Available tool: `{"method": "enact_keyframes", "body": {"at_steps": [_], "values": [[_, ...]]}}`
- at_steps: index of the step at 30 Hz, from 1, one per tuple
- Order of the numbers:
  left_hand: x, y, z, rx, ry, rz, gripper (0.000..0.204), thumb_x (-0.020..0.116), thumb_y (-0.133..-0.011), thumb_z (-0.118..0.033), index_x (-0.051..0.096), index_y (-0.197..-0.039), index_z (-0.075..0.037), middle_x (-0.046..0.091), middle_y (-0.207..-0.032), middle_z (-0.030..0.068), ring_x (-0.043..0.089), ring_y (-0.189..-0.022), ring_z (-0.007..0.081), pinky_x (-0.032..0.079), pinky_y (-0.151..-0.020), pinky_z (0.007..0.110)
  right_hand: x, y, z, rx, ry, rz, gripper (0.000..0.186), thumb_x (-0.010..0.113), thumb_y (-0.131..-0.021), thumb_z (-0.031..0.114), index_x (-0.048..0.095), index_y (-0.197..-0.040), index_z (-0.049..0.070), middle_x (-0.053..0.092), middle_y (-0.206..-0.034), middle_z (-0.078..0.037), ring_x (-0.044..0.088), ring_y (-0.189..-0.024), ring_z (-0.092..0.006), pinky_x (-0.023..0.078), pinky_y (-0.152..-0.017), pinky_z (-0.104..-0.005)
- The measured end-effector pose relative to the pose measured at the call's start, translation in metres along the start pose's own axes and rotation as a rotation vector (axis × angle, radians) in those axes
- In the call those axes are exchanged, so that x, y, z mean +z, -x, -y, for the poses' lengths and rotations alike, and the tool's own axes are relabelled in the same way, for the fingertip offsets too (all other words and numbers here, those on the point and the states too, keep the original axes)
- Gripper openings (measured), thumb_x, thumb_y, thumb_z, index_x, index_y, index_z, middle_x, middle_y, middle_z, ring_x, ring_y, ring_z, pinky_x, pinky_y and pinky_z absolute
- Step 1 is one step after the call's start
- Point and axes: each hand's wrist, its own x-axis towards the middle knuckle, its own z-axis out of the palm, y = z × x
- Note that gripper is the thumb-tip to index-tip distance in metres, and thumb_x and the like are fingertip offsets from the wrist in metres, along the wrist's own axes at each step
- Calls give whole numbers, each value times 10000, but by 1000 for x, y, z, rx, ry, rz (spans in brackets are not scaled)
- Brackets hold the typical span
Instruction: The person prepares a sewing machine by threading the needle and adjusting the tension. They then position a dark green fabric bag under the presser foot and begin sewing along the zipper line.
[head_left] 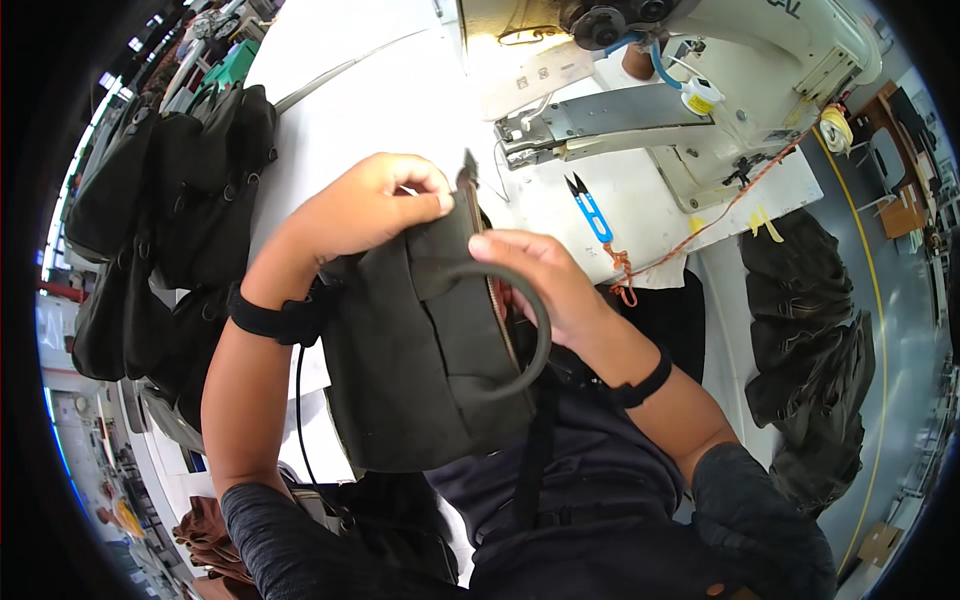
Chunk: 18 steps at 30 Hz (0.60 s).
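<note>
I hold a dark olive fabric bag point(410, 350) against my lap, its rounded carry handle point(535, 340) looping on the right side. My left hand point(365, 205) pinches the bag's top edge near the end of the zipper point(492, 290). My right hand point(545, 285) grips the bag's opening beside the zipper, fingers curled over the edge and partly inside the handle loop. Both wrists wear black bands.
A white sewing machine point(700, 90) stands on the white table point(400, 90) ahead. Blue thread snips point(590, 210) lie near it on an orange cord. Dark finished bags are piled at the left point(170, 200) and on the right point(810, 350).
</note>
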Motion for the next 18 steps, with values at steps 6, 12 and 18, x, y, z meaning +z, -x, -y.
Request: {"method": "enact_keyframes", "body": {"at_steps": [6,12,18], "values": [[-19,-10,-13,-1,-96,-15,182,659,-902,-165,665,-855,11,657,-817,20,565,-745,88,455,-684,279,-3,-21,9,-74,77,-148,164,628,-964,116,687,-991,-35,660,-864,-24,611,-747,-65,503,-665,-226],[-6,-33,-41,-68,269,-98,306,691,-911,-199,627,-1066,56,673,-955,108,626,-725,135,463,-548,206,-3,-18,3,-131,128,-197,147,624,-969,99,684,-980,-35,589,-821,34,510,-721,-27,425,-642,-210],[1,-60,-10,-202,869,183,149,601,-947,-94,586,-1047,15,685,-1055,189,744,-899,251,529,-417,232,1,-19,-7,-340,459,-268,164,581,-1007,128,648,-1038,-19,494,-740,72,403,-682,-26,369,-611,-210]]}}
